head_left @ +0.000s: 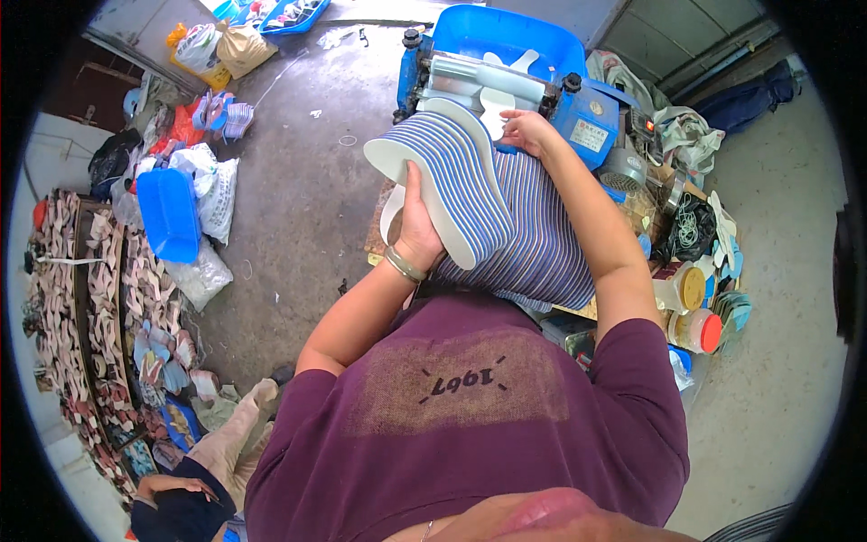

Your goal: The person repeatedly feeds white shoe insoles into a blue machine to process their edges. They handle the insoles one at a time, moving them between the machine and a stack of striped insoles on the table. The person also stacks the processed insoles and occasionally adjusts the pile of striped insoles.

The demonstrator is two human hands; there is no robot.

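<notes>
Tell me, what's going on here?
The person's left hand holds a stack of sole-shaped pieces with white faces and striped edges. The right hand is at the end of a white piece at the rollers of a blue machine; its grip is unclear. A second stack lies just to their right, and a blue tub sits behind the rollers.

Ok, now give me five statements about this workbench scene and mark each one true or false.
1. The left hand holds a stack of striped-edge insoles. True.
2. A bangle circles the left wrist. True.
3. The right hand is touching the bangle. False: it is at the near side of the roller machine.
4. The tub beyond the roller machine is red. False: it is blue.
5. The red-lidded jar stands to the person's right. True.
</notes>
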